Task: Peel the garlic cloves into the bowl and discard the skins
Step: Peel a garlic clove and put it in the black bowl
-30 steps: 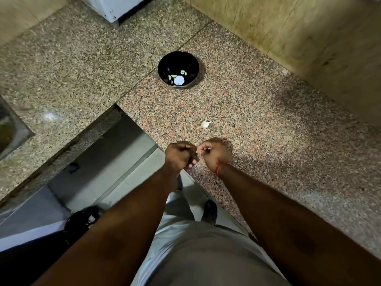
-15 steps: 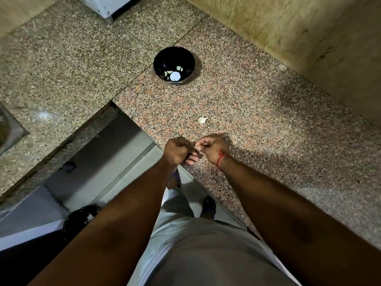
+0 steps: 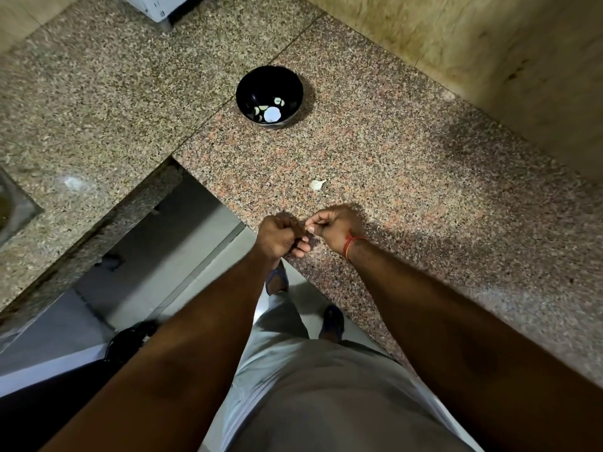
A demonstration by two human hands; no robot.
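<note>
Left hand (image 3: 279,238): centre of frame, fingers curled into a fist over the counter's (image 3: 440,203) near edge; whatever it may hold is hidden inside the fist, so its grasp cannot be told.
Right hand (image 3: 332,228): just right of the left hand, knuckles almost touching it, thumb and forefinger pinched together; the item between them is too small to identify. Red thread band (image 3: 350,244) at the wrist.
Garlic clove (image 3: 317,184): unpeeled, lying alone on the counter just above the hands, apart from both.
Bowl (image 3: 269,96): black, upper centre, well beyond the clove, holding several pale peeled pieces. Bare granite lies all round it.
Counter edge: runs diagonally from centre to lower right; an inner corner sits left of the hands, with floor (image 3: 182,256) below.
Wall (image 3: 489,60): upper right, bounding the counter's far side.
Sink rim (image 3: 16,203): far left edge.
</note>
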